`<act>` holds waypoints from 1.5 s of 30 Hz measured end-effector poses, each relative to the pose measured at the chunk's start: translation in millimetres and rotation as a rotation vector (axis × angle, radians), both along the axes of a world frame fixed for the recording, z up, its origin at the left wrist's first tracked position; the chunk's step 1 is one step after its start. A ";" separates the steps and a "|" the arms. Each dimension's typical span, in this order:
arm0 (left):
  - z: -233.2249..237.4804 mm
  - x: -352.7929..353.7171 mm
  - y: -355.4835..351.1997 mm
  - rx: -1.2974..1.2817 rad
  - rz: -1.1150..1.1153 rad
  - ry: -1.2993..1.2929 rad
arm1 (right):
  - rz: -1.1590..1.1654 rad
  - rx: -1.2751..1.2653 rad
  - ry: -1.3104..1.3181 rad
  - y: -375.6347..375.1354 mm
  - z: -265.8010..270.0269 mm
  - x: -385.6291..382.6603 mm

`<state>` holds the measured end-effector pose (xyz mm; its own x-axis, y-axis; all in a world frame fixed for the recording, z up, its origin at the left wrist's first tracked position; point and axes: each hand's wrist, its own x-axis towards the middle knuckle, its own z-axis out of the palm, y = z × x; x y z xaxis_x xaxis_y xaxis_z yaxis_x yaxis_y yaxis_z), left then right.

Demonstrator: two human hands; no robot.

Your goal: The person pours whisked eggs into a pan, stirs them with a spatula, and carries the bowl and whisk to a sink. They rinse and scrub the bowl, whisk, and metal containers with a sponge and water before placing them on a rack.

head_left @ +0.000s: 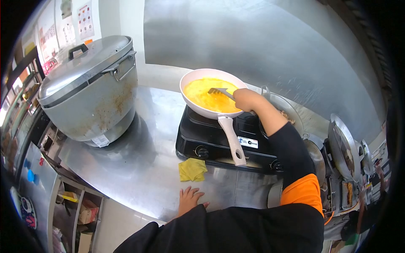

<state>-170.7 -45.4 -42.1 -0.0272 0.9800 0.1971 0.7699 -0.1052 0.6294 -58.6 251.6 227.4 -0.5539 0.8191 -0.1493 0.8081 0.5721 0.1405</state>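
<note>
My right hand [247,100] is closed around the handle of a grey spatula [218,91], whose slotted head dips into yellow beaten egg [206,95]. The egg spreads over the inside of a pale pink frying pan [231,78]. This pan sits on the left burner of a black gas stove [190,137], its light handle [232,141] pointing toward me. My left hand [190,200] rests on the steel counter, fingers spread and holding nothing. Just beyond its fingertips lies a folded yellow-green cloth [192,170], close to the stove's front edge.
A large lidded rice cooker [97,101] stands at the left of the steel counter [156,168]. Behind my right arm is a pot [291,107] with some food in it. More pans [344,143] stand at the right. Shelves [80,206] with packages are at lower left.
</note>
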 end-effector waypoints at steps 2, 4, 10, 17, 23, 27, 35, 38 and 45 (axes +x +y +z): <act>0.2 0.7 -0.2 0.014 0.006 -0.002 | -0.044 -0.013 0.060 0.4 -3.8 -10.7; -1.1 0.3 -0.4 0.026 0.004 -0.002 | 0.029 0.049 0.093 23.2 -25.8 -10.6; -0.6 2.2 -1.1 0.037 0.016 0.001 | 0.040 -0.080 -0.038 16.5 -13.6 -7.2; 1.4 4.1 -2.5 0.014 0.008 0.032 | -0.095 -0.172 -0.092 -24.3 16.6 24.4; 0.3 5.3 -4.9 0.051 0.016 0.036 | -0.127 -0.257 0.162 -30.1 -9.5 48.3; 3.8 8.7 -7.5 0.080 0.014 0.069 | -0.216 -0.442 0.400 -35.5 -19.7 64.9; -14.9 9.3 -5.5 0.140 0.019 0.121 | -0.261 -0.402 0.496 -74.8 28.9 132.2; -16.7 8.5 -5.0 0.133 -0.005 0.124 | -0.276 -0.254 0.563 -115.2 72.0 171.6; -21.0 12.2 -4.5 0.095 0.020 0.093 | -0.412 0.030 0.729 -199.6 106.0 296.7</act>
<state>-158.5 -49.9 -63.1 -0.0239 0.9562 0.2917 0.8269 -0.1451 0.5434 238.1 52.0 333.4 -0.1588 0.9750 0.1552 0.8460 0.2155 -0.4878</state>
